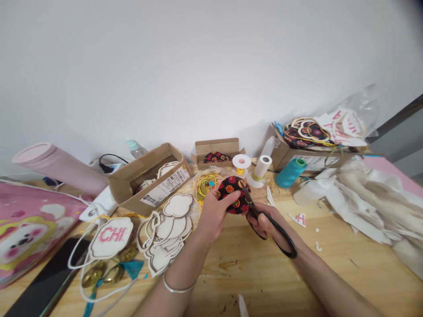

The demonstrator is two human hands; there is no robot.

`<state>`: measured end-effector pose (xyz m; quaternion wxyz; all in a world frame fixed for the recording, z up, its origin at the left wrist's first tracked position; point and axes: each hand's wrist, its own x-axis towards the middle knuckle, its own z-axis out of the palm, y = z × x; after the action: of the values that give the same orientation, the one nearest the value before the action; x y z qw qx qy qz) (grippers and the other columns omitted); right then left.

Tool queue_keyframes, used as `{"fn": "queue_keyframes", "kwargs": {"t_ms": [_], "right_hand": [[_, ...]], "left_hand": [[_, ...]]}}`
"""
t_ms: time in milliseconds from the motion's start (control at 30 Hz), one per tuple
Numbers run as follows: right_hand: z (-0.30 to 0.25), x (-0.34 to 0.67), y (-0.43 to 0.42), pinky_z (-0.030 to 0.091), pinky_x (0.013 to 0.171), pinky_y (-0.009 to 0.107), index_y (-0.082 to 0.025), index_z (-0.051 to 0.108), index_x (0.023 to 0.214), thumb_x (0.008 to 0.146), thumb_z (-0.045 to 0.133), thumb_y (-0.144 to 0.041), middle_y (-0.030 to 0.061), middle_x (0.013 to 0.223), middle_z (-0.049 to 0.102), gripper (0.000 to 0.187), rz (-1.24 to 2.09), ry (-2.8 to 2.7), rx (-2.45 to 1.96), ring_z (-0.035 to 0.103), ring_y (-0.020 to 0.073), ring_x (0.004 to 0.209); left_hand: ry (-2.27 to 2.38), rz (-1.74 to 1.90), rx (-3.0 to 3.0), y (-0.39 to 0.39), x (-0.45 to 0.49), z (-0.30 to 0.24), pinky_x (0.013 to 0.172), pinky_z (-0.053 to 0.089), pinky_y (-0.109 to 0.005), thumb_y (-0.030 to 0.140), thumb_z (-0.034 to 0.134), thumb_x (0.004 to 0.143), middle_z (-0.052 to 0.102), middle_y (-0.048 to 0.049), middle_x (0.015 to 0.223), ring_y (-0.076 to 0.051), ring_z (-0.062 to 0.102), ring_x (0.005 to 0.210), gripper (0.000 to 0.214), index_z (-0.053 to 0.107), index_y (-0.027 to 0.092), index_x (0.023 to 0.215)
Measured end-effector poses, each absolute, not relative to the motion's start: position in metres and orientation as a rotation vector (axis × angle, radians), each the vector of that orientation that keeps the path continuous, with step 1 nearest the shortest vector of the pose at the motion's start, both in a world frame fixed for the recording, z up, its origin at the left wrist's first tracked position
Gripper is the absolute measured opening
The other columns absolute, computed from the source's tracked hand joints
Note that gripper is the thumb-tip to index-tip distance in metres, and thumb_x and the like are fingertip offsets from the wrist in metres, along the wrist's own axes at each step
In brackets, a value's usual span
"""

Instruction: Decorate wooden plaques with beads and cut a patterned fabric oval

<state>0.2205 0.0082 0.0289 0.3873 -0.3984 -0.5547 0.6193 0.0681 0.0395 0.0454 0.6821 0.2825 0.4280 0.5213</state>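
My left hand (216, 208) pinches a rounded piece of dark fabric (232, 188) printed with red and yellow motifs, held above the wooden table. In my right hand (269, 224) is a pair of black scissors (287, 241), its blades lying against the right edge of the fabric. My fingers are wrapped around the handles, and one loop sticks out to the right. Whether the blades are parted is hard to make out. Just behind the fabric lies a tangle of yellow and green thread (206, 187).
White cloud-shaped pieces (177, 205) lie left of my left hand, near a cardboard box (155, 185). Thread spools (262, 169) and a teal thread cone (291, 172) stand behind my hands. Crumpled white cloth (370, 207) covers the right side. A phone (46, 281) and bells (114, 274) lie front left.
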Motion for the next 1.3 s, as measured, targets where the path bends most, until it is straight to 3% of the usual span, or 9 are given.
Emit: {"fn": "queue_keyframes", "kwargs": {"t_ms": [333,833,1300], "right_hand": [[0.024,0.223,0.008,0.02,0.037,0.023,-0.021,0.061,0.08,0.075,0.056,-0.067,-0.0013,0.06,0.034,0.046,1.572,-1.382,-1.01,0.024,0.0094,0.047],[0.027,0.224,0.009,0.016,0.035,0.021,-0.014,0.062,0.084,0.074,0.058,-0.066,-0.0045,0.056,0.032,0.053,1.601,-1.405,-1.042,0.021,0.0067,0.045],[0.023,0.228,0.009,0.014,0.034,0.02,-0.015,0.065,0.088,0.073,0.059,-0.067,-0.0045,0.056,0.03,0.054,1.626,-1.387,-1.045,0.019,0.0064,0.044]], "left_hand": [[0.992,1.127,0.671,0.041,0.064,0.038,0.064,0.053,-0.022,0.023,0.08,0.061,0.075,-0.0041,0.079,-0.013,0.066,0.066,0.026,0.073,0.015,0.085],[1.01,1.06,0.722,0.041,0.062,0.043,0.058,0.052,-0.02,0.025,0.08,0.06,0.074,-0.004,0.071,-0.012,0.065,0.059,0.023,0.074,0.013,0.079],[0.995,1.039,0.726,0.041,0.06,0.042,0.057,0.052,-0.019,0.023,0.079,0.061,0.074,-0.0011,0.069,-0.01,0.065,0.057,0.018,0.074,0.015,0.077]]}}
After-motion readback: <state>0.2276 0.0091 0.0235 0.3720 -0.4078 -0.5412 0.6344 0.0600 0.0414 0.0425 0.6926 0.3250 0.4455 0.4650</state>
